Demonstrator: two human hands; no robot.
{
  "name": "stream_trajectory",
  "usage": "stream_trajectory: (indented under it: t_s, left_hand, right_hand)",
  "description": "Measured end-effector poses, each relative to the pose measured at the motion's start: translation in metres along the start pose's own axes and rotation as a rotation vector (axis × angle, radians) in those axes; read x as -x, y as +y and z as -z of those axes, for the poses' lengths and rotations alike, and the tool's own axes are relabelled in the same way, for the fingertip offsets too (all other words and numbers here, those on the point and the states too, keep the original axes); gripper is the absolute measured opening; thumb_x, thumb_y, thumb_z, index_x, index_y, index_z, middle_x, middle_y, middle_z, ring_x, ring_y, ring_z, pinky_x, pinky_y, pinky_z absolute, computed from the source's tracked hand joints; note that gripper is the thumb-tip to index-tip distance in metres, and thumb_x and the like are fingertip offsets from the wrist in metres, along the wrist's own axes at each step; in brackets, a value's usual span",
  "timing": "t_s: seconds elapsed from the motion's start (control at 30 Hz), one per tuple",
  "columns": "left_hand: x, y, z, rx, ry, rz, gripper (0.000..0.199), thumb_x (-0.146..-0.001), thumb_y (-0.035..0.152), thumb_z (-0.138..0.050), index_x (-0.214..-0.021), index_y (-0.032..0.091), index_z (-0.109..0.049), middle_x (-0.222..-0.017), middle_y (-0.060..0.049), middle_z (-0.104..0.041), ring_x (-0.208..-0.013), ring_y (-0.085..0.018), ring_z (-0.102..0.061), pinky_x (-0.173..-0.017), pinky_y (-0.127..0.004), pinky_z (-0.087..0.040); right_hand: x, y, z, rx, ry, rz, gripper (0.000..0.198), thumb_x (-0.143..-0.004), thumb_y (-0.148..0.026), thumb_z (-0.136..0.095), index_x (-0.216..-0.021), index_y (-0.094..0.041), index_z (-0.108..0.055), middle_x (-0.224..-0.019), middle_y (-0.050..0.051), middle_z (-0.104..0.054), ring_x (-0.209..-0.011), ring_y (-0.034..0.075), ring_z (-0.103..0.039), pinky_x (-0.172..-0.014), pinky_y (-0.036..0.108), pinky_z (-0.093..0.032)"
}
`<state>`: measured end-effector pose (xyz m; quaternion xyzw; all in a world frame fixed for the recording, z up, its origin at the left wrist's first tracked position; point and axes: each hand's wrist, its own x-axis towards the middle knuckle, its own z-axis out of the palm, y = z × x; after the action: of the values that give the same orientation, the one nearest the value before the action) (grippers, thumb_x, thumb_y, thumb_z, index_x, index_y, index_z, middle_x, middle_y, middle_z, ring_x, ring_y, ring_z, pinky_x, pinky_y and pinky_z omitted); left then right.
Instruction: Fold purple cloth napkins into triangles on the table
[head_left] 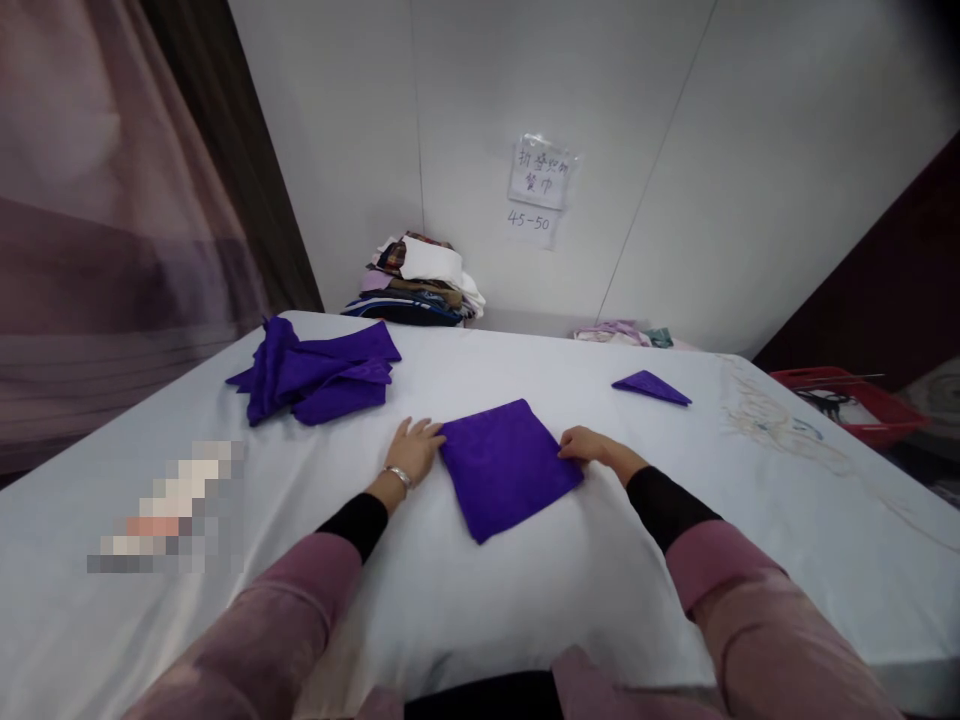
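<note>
**Left hand (416,450) splayed, right hand (590,446) pinching, at a square of smooth purple cloth (510,465)**

Both forearms reach forward out of mauve sleeves (739,610) with black inner cuffs (679,508), converging on the square. It lies flat, one corner toward the person, on a table covered in white cloth (540,600). The left hand is palm down, fingers spread, fingertips at the square's left corner; a silver bangle (401,477) circles that wrist. The right hand comes in from the opposite side, thumb and fingers pinching the square's right edge. Beyond the square, to its left, sits a crumpled purple cloth heap (322,370); to its right, a small purple folded triangle (651,388) and, much farther right, a red plastic basket (896,428). Farthest behind it, a stack of mixed garments (424,275) and handwritten white paper signs (538,180) on the pale wall (487,80).
</note>
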<state>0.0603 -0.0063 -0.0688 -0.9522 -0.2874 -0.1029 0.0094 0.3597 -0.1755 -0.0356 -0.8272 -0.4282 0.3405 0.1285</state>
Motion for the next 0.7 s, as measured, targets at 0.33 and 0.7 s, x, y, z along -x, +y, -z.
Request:
stream_trajectory:
  t_s: [0.33,0.7]
  left_hand:
    - [0.054,0.039,0.015,0.274,0.058,-0.061,0.035,-0.088,0.036,-0.041,-0.117,0.021,-0.056,-0.125,-0.008,-0.056,-0.118,-0.023,-0.047,-0.101,-0.045,-0.032]
    - [0.108,0.132,0.010,0.374,-0.093,-0.242,0.053,-0.082,0.040,-0.051,-0.131,0.022,-0.041,-0.135,-0.008,-0.046,-0.125,-0.025,-0.037,-0.106,-0.048,-0.020]
  right_hand:
    - [0.067,-0.004,-0.066,-0.461,0.052,0.028,0.029,-0.074,-0.020,-0.053,-0.103,-0.017,-0.049,-0.050,-0.008,-0.048,-0.042,0.009,-0.049,-0.041,0.019,-0.040]
    - [0.124,0.000,-0.107,-0.700,-0.102,0.168,0.091,-0.067,-0.036,-0.061,-0.143,-0.019,-0.012,-0.044,-0.013,-0.041,-0.032,0.008,-0.040,-0.035,0.019,-0.028]
